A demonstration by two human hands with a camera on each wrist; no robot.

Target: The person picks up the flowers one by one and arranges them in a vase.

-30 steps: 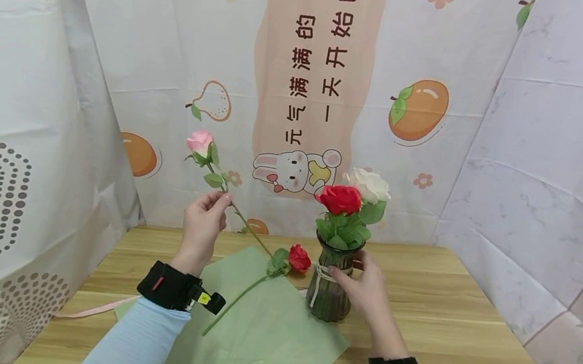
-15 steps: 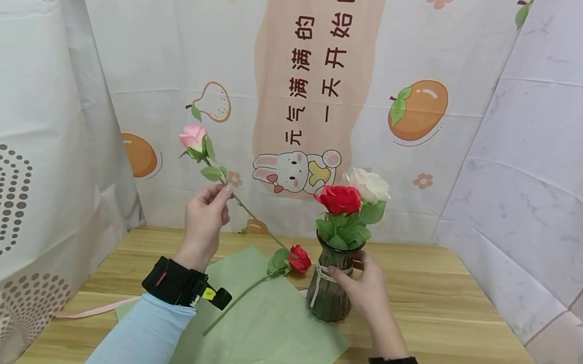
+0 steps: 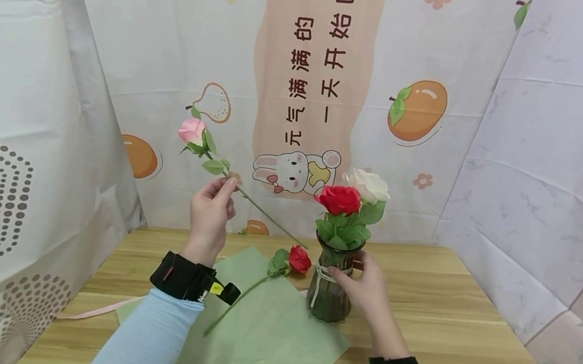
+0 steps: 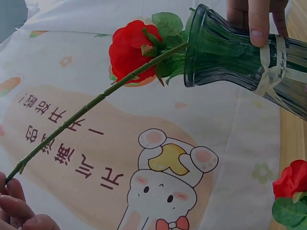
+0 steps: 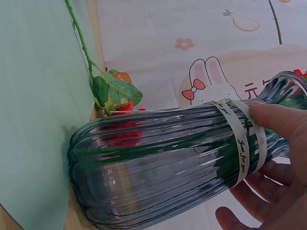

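My left hand (image 3: 211, 214) pinches the stem of a pink rose (image 3: 193, 131), held tilted in the air with its bloom to the upper left. The bare stem (image 4: 72, 120) slants down towards the glass vase (image 3: 329, 296); in the head view its lower end is just left of the rim, apart from it. My right hand (image 3: 370, 290) grips the vase round its upper body, by a tied white ribbon (image 5: 238, 148) with lettering. A red rose (image 3: 340, 200) and a white rose (image 3: 369, 187) stand in the vase, which is upright on the table.
Another red rose (image 3: 299, 260) lies with its stem across a green paper sheet (image 3: 266, 343) on the wooden table (image 3: 450, 334). A pink ribbon (image 3: 102, 309) pokes out at the left of the sheet. Printed cloth hangs behind and at both sides.
My left hand has risen slightly and shifted right, and the pink rose tilts further over, its stem end swinging up and right towards the vase rim. The right hand and vase stay put.
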